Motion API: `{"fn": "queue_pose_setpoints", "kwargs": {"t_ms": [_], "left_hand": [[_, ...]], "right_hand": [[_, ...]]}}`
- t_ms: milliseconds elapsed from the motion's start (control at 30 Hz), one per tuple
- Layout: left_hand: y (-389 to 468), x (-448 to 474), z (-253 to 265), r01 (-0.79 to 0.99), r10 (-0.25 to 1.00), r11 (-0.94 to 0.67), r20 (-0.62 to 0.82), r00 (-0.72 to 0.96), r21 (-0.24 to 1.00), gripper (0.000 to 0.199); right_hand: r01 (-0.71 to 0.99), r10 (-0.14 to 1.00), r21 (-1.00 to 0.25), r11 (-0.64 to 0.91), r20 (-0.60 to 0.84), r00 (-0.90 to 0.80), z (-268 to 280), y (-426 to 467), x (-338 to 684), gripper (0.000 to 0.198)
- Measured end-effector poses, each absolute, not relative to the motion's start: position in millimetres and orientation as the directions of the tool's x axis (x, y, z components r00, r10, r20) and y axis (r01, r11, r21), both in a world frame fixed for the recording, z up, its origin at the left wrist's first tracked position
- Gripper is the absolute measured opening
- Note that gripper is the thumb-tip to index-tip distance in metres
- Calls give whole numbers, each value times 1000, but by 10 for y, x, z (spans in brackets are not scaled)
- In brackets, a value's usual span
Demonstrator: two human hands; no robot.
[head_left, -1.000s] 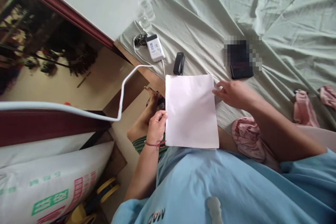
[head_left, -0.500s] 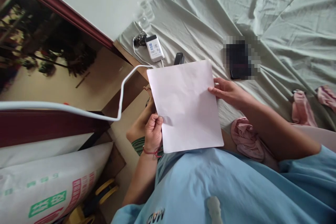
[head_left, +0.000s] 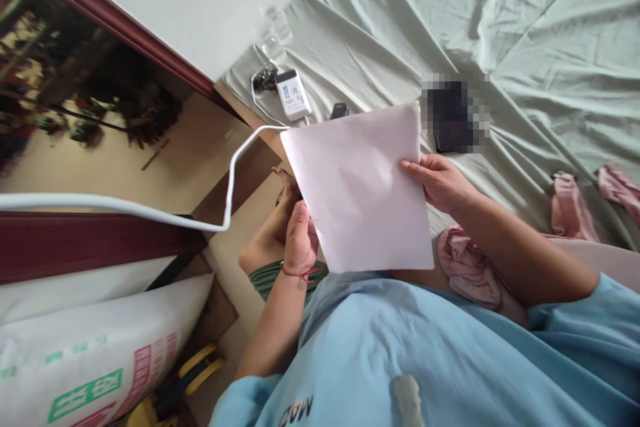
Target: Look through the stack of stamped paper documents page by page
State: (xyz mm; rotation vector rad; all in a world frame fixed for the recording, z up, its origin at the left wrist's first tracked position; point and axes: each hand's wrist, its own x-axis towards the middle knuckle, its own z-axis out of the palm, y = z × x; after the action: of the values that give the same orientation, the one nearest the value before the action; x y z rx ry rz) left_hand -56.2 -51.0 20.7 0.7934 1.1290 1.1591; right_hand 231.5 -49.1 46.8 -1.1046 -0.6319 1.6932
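Observation:
A blank white sheet of paper (head_left: 365, 193) is held up over my lap, slightly creased in its middle. My right hand (head_left: 443, 181) pinches its right edge, with the thumb on the face and the fingers behind. At the left edge, my left hand (head_left: 301, 240) is closed against the sheet. Its thumb points up beside the edge, and its curled fingers are partly hidden behind the paper. A red string bracelet (head_left: 303, 273) circles the left wrist.
On the pale green bedsheet (head_left: 370, 47) lie a white box-shaped device (head_left: 293, 97), a small black object (head_left: 340, 109), clear cups (head_left: 273, 33) and a blurred-out dark object (head_left: 453, 117). Pink cloth (head_left: 467, 267) sits by my right forearm. A white bent rod (head_left: 150, 210) crosses the left, above printed sacks (head_left: 100, 353).
The paper's upper right corner has risen and moved right, and its lower edge has lifted. My left thumb has come off the paper's face to its edge. My right hand has shifted right.

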Motion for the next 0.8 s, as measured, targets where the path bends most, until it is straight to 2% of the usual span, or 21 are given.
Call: {"fn": "queue_pose_setpoints", "kwargs": {"t_ms": [133,367,433,567,667,800], "left_hand": [[-335,-438,396,-330,954,299,-285,92,895,61],[-191,-339,449,-354,956,292,-262,131,889,78],[-165,-360,388,-339,956,294,-270,119,894,70],[-155,-383,261,-267,965,248,-260,-13,931,43],[-194,-352,238,-255,972,205,-227,-63,945,39],[-266,-282,259,-249,973,196,-219,-68,948,40]], "right_hand": [[-420,923,-823,-383,-359,-138,402,-516,2319,40],[-369,943,-868,-333,-308,-126,369,-509,2346,41],[-357,944,-874,-330,-307,-121,379,-501,2354,42],[-320,940,-884,-342,-313,-140,358,-496,2356,44],[-331,940,-880,-340,-316,-126,343,-493,2354,44],[-347,949,-889,-300,-314,-16,362,-477,2352,47]]}}
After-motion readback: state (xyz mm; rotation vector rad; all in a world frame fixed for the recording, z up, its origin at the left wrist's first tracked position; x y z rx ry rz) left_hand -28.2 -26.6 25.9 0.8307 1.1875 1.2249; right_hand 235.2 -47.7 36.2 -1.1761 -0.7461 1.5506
